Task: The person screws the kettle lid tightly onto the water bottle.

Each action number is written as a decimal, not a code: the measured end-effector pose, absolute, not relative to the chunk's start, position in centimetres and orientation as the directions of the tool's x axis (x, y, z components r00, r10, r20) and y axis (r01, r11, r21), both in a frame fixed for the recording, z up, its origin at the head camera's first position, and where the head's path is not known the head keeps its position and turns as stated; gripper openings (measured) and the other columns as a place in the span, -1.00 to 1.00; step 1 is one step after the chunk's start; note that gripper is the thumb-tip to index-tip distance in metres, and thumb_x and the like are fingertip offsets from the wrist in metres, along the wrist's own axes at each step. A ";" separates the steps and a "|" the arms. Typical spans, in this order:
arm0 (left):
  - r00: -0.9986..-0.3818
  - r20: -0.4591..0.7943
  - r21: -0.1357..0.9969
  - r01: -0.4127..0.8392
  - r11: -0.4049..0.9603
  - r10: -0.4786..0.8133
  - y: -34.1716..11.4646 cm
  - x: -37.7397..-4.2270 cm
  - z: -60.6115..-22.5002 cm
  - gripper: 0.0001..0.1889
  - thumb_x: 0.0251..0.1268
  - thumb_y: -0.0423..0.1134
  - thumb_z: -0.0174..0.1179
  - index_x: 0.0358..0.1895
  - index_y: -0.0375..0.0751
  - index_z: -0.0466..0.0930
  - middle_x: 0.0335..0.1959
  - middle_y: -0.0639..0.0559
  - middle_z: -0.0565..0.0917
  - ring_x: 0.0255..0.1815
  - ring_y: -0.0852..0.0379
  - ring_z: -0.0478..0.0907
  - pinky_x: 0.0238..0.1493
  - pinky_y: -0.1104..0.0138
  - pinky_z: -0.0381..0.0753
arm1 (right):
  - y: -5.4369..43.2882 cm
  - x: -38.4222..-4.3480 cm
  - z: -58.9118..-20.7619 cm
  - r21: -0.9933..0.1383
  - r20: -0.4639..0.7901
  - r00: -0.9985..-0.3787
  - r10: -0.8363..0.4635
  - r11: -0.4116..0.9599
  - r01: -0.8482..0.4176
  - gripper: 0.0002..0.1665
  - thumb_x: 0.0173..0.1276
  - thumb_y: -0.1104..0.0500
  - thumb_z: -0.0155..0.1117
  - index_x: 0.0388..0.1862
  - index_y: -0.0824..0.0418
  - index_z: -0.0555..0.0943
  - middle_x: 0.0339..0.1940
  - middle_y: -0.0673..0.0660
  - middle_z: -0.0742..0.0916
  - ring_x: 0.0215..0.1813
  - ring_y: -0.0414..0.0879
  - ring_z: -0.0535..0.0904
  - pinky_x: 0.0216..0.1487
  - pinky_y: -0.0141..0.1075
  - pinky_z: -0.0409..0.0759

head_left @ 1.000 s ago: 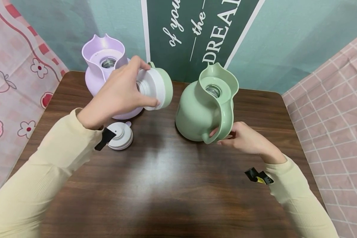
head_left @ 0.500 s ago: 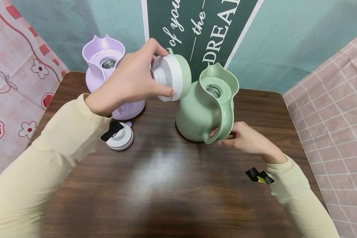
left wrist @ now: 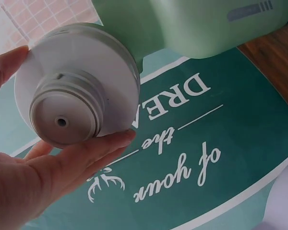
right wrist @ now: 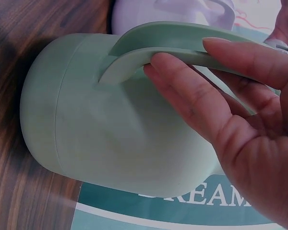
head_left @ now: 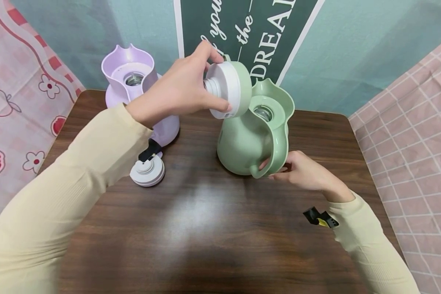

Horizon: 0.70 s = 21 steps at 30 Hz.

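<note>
My left hand (head_left: 185, 87) pinches a white and green screw-in lid (head_left: 229, 90) on edge between thumb and fingers. In the left wrist view the lid's threaded plug (left wrist: 65, 112), with a small hole in its end, faces the camera. The lid overlaps the left rim of the green thermos jug (head_left: 242, 143), which stands upright with its round mouth (head_left: 263, 112) uncovered. At the jug's right, my right hand (head_left: 305, 171) grips its handle (right wrist: 129, 62), with fingers passing inside the loop.
A lilac thermos jug (head_left: 112, 98) with an uncovered mouth stands at the left, partly behind the left arm. In front of it a white lid (head_left: 148, 173) lies plug up on the wooden table (head_left: 206, 237). A green lettered panel (head_left: 228, 24) hangs behind.
My left hand has carried the lid right and slightly away from me, from beside the lilac jug to the green jug's rim. The right hand and both jugs have stayed put.
</note>
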<state>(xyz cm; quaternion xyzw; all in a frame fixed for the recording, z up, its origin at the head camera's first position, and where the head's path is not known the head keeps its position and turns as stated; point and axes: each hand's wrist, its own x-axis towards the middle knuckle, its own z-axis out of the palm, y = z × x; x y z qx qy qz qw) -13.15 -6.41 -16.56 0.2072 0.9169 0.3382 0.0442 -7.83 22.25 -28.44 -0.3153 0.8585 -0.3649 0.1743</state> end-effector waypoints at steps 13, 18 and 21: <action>-0.900 0.038 0.639 0.356 0.682 0.434 -3.9 -16.6 -17.2 -0.11 -0.32 0.14 0.44 0.12 0.02 0.11 0.01 0.04 0.42 -0.09 0.17 0.37 -0.07 0.35 0.34 | 22.2 -8.0 -28.5 -0.756 -0.090 -0.740 -0.666 0.530 -0.385 -0.75 0.13 0.41 0.27 -0.21 0.18 0.65 -0.28 -0.06 0.69 -0.29 -0.20 0.56 -0.30 -0.38 0.50; -0.887 0.037 0.687 0.357 0.633 0.459 -2.8 -17.7 -17.3 -0.08 -0.38 0.15 0.47 0.11 0.04 0.09 -0.01 0.04 0.42 -0.08 0.18 0.38 -0.08 0.36 0.36 | 22.1 -8.1 -28.6 -0.766 -0.078 -0.739 -0.669 0.515 -0.385 -0.72 0.10 0.44 0.28 -0.20 0.21 0.64 -0.25 -0.02 0.69 -0.24 -0.22 0.56 -0.28 -0.37 0.52; -0.877 0.030 0.693 0.364 0.623 0.479 -2.3 -17.2 -16.9 -0.13 -0.28 0.08 0.45 0.11 0.00 0.08 -0.01 0.02 0.42 -0.08 0.18 0.38 -0.08 0.37 0.37 | 22.1 -8.2 -28.7 -0.769 -0.070 -0.737 -0.672 0.507 -0.390 -0.71 0.09 0.45 0.29 -0.20 0.22 0.64 -0.26 -0.01 0.69 -0.24 -0.24 0.56 -0.28 -0.36 0.53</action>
